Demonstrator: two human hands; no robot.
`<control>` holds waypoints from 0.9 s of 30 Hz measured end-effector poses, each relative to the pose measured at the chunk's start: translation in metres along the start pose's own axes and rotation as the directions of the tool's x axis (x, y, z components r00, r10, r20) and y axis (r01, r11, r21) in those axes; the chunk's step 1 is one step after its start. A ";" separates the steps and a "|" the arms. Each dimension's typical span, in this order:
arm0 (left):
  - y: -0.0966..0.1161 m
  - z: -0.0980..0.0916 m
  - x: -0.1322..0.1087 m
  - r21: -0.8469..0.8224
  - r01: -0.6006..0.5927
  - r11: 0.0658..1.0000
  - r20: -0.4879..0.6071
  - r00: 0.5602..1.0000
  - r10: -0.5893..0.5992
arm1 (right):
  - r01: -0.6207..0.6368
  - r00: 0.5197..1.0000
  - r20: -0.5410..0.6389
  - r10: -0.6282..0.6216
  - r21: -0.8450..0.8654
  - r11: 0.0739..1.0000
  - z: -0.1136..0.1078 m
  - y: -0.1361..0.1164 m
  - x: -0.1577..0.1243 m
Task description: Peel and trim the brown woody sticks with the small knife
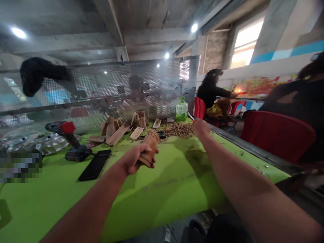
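Note:
My left hand [135, 160] is closed around a curved piece of brown bamboo [150, 146], held up over the green table [157, 195]. My right hand [199, 127] is stretched far out, closed on a thin red-handled tool [191, 117] near a heap of shavings [177, 129]. Several split bamboo pieces [118, 130] lie at the table's far side.
A red cordless drill [68, 138] and a flat black phone [94, 166] lie at the left. A green bottle [181, 109] stands by a perforated metal screen [101, 87]. Red chairs [277, 135] and seated people are at the right; another person sits behind the screen.

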State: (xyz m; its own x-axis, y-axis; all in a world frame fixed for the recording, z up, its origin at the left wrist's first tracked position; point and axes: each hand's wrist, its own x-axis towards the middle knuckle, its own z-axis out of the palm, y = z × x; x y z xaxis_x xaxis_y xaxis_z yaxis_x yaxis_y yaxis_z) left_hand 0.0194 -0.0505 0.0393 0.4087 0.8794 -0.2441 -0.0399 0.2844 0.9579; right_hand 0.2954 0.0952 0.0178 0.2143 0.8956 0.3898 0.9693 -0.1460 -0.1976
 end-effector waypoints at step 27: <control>-0.016 -0.002 0.037 0.242 -0.055 0.969 -0.338 0.931 0.138 | 0.510 0.860 -0.018 -0.510 0.054 0.858 0.003 -0.101 -0.055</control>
State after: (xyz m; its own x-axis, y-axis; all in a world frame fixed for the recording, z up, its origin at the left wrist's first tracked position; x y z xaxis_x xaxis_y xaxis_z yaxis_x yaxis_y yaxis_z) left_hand 0.0330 -0.0219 0.0149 0.0665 0.9870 -0.1466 0.1595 0.1345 0.9780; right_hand 0.1855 0.0623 0.0136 -0.3081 0.8370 0.4523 0.9348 0.3546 -0.0192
